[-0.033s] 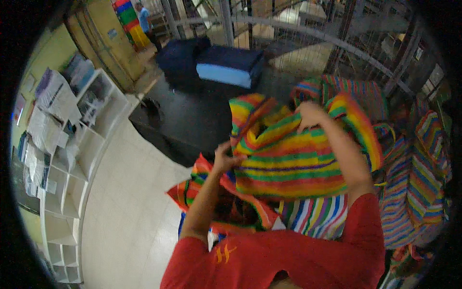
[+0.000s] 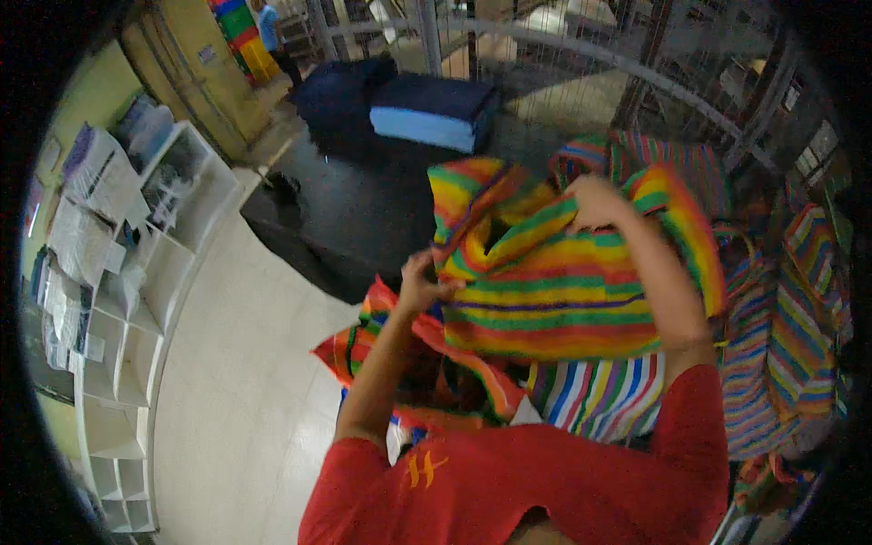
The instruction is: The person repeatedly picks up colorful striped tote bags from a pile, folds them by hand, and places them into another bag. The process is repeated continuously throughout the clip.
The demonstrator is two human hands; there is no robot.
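Note:
A striped cloth (image 2: 554,318) in yellow, green, red and orange, with a thin purple line, is spread between my hands above the pile in front of me. Its top edge folds over and gapes at the upper left; I cannot tell whether it is a bag. My left hand (image 2: 425,286) is closed on its left edge, thumb over the front. Higher up and to the right, my right hand (image 2: 595,203) grips the top edge, its fingertips partly hidden in the folds. Below the cloth lies an orange-edged piece (image 2: 490,381) with a dark opening.
A black table (image 2: 336,218) holds dark and light blue folded stacks (image 2: 427,132). Striped fabrics (image 2: 749,372) pile up at the right, and a white-striped one (image 2: 595,395) lies nearer. White shelves (image 2: 136,363) line the left wall. A person (image 2: 270,36) stands far back near metal grating (image 2: 563,54).
The whole view has shifted slightly, with the table and shelves a little higher in the picture. Both hands keep their hold on the striped cloth.

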